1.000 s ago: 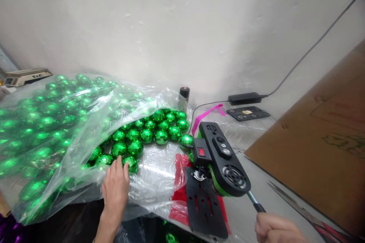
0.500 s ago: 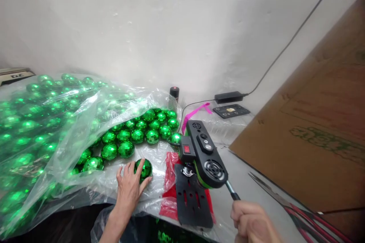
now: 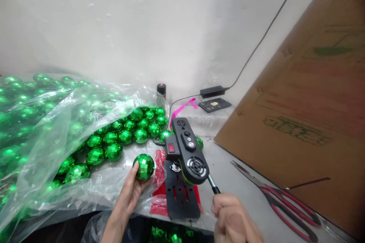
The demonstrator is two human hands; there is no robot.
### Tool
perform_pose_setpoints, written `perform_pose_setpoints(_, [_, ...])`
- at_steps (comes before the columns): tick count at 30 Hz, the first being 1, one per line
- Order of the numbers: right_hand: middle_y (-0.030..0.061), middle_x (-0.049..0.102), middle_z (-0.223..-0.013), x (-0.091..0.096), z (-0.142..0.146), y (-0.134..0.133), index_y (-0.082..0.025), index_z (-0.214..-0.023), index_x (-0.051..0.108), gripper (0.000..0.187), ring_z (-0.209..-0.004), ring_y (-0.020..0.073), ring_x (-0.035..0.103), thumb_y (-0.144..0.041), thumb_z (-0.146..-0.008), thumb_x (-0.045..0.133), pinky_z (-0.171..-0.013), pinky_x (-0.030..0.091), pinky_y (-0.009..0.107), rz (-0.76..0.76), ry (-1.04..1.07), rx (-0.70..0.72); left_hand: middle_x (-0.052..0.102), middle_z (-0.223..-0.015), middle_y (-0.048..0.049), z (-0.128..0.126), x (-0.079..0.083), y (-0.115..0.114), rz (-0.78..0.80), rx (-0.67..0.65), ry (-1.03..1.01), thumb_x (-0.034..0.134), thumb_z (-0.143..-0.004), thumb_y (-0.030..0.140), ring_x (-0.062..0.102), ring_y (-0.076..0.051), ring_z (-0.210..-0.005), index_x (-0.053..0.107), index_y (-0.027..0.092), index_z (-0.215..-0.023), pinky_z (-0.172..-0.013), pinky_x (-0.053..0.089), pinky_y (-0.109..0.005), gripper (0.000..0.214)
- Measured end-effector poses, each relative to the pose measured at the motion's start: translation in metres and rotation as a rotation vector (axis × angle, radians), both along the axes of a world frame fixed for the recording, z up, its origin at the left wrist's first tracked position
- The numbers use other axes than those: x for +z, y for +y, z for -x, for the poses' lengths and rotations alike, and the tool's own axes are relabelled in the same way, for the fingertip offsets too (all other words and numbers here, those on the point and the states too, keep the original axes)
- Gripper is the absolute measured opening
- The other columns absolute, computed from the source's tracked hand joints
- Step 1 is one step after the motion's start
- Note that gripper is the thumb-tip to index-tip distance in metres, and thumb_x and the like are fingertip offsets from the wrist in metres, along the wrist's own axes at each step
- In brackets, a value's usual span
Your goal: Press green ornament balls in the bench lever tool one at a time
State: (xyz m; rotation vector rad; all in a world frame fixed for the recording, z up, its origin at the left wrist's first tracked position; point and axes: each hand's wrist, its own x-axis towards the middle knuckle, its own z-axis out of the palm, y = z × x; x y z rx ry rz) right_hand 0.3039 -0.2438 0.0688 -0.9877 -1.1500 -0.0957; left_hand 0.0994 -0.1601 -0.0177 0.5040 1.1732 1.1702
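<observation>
A shiny green mirror-ball bauble is held in my left hand, thumb on its near side and fingers underneath. It sits just left of a black motorised device with round grilles, buttons and a red switch. My right hand is wrapped around the device's metal rod handle, which has a black grip. Below the device, a black slotted plate lies over red plastic. Several more green baubles spill from a clear plastic bag on the left.
Large scissors with red and black handles lie at the right, before a big cardboard box. A black power adapter, a phone, a pink ribbon and a dark cylinder stand by the wall. Green baubles show below the edge.
My left hand has turned from resting over the bauble to holding it from below, lifted near the device. My right hand stays on the handle. The whole view has shifted.
</observation>
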Motion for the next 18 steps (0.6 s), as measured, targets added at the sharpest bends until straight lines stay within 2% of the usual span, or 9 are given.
perform_pose_setpoints(2, [-0.0047, 0.045, -0.060, -0.002, -0.002, 0.001, -0.020, -0.066, 0.045, 0.043, -0.054, 0.0084, 0.050, -0.005, -0.106, 0.050, -0.052, 0.035, 0.025, -0.020, -0.042, 0.012, 0.083, -0.125, -0.0171, -0.017, -0.006, -0.011, -0.046, -0.059, 0.035, 0.086, -0.078, 0.072, 0.080, -0.035, -0.115, 0.072, 0.017, -0.125, -0.106, 0.065, -0.054, 0.074])
perform_pose_setpoints(6, [-0.0051, 0.045, -0.061, -0.007, -0.006, 0.002, -0.020, -0.069, 0.047, 0.040, -0.054, 0.0086, 0.050, -0.001, -0.104, 0.047, -0.051, 0.035, 0.025, -0.073, -0.077, 0.037, 0.079, -0.136, -0.0176, -0.045, -0.028, -0.032, -0.201, -0.132, 0.332, 0.089, -0.071, 0.065, 0.074, -0.038, -0.130, 0.064, 0.017, -0.139, -0.113, 0.060, -0.051, 0.087])
perform_pose_setpoints(11, [-0.0040, 0.050, -0.064, -0.010, -0.007, 0.000, -0.020, -0.073, 0.049, 0.037, -0.058, 0.0087, 0.054, 0.000, -0.104, 0.046, -0.053, 0.039, 0.024, -0.053, -0.070, 0.096, 0.067, -0.156, -0.0189, -0.063, -0.053, -0.050, -0.370, -0.207, 0.635, 0.082, -0.079, 0.048, 0.062, -0.040, -0.148, 0.055, 0.019, -0.152, -0.126, 0.049, -0.057, 0.084])
perform_pose_setpoints(18, [-0.0033, 0.051, -0.065, -0.014, -0.009, -0.001, -0.020, -0.075, 0.050, 0.035, -0.057, 0.0102, 0.055, 0.003, -0.102, 0.046, -0.052, 0.040, 0.025, -0.064, -0.075, 0.109, 0.066, -0.154, -0.0215, -0.079, -0.079, -0.054, -0.584, -0.214, 0.867, 0.082, -0.081, 0.035, 0.062, -0.043, -0.147, 0.054, 0.019, -0.152, -0.124, 0.049, -0.066, 0.078])
